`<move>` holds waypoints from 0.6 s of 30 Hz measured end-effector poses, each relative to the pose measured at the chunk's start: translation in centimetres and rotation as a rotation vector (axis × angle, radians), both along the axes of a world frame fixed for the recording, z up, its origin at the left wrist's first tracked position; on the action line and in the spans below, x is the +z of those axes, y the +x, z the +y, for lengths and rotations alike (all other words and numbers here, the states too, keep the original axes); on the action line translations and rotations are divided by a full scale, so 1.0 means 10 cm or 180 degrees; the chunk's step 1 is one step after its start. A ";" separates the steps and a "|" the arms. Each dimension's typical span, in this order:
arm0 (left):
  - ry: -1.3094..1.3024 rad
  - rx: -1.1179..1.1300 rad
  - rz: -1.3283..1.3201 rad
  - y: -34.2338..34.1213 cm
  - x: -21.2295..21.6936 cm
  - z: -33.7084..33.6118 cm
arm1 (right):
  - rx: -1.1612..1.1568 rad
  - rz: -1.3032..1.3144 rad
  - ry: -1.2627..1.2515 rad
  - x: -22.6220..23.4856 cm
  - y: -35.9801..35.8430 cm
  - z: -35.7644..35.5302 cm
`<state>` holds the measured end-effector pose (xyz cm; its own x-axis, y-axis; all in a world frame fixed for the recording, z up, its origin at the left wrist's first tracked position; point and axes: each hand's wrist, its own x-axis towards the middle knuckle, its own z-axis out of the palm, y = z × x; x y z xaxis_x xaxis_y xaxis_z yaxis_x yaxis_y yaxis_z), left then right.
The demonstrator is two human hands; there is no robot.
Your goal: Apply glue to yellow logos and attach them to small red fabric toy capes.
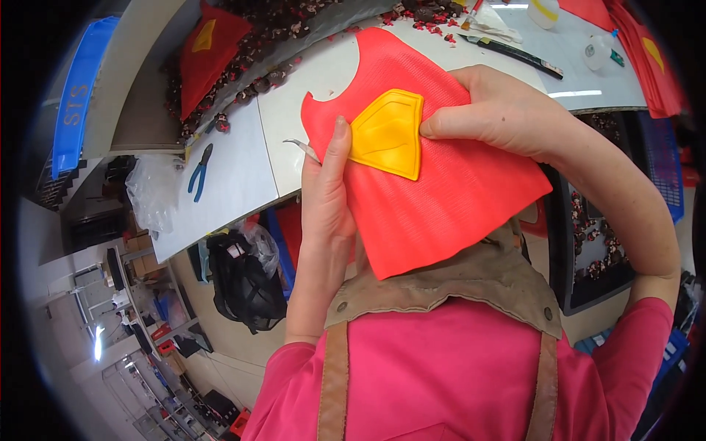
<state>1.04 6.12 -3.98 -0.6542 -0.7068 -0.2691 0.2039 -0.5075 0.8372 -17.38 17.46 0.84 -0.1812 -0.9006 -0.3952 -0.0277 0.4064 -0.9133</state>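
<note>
Held up over the near table edge is a small red cape (448, 191), a textured, soft-looking piece with a rounded neck cutout and a flared lower edge. A raised yellow shield-shaped emblem (390, 136) sits on its face. My left hand (327, 195) is closed on the cape's left side, its thumb at the emblem's left edge. Curved-tip metal tweezers (300, 147) stick out from the same hand. On the other side, my right hand (504, 114) grips the cape, thumb on the front by the emblem's right edge and fingers hidden behind.
Blue-handled pliers (198, 174) lie on the white table (243, 158), left. Another red cape (204, 62) lies among dark and red pieces. Beyond are a black bar-like tool (512, 56) and bottle (596, 53); stacked capes (653, 62) lie right. A black bag (241, 283) sits below.
</note>
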 end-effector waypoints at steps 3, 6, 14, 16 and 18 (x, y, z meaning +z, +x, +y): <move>0.0341 -0.0089 0.0083 0.01 -0.01 -0.01 | 0.0063 0.0149 0.0198 0.01 -0.01 -0.02; 0.0582 -0.0086 0.0061 0.03 -0.03 -0.03 | 0.0112 -0.0497 0.0092 0.02 -0.03 -0.01; 0.0294 0.0015 0.0100 0.00 -0.01 0.00 | -0.0008 -0.0638 0.0262 0.06 -0.02 0.00; 0.0097 0.0049 0.0138 0.02 0.02 0.02 | -0.0013 -0.0744 0.0184 -0.03 -0.01 0.00; -0.0254 0.0163 0.0067 0.03 0.06 0.04 | -0.0036 -0.0870 0.0108 -0.05 -0.01 0.01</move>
<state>1.32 6.48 -3.37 -0.6217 -0.7580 -0.1971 0.2459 -0.4279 0.8697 -17.46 17.53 0.31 -0.0735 -0.8845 -0.4607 0.2225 0.4358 -0.8721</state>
